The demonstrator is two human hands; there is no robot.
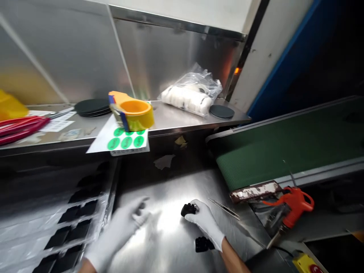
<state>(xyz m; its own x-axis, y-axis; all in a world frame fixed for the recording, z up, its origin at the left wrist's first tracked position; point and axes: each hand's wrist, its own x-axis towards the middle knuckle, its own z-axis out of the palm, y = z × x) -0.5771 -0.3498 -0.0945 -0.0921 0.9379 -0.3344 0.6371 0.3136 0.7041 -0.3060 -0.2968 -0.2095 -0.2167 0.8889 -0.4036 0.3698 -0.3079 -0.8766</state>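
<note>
Black part [188, 209] sits pinched at the fingertips of the gloved right hand [207, 223], low on the steel worktop [170, 189] (a second black piece [203, 244] lies by the wrist); left hand [119, 227] hovers open, fingers spread, beside the tray [74, 223], tweezers [224, 208] just right

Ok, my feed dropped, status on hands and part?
Right gloved hand shut on small black part. Left gloved hand open, on steel table. Second black part beside right wrist; metal tweezers just right.

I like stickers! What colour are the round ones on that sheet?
Bright green round stickers, seen in the head view.
</note>
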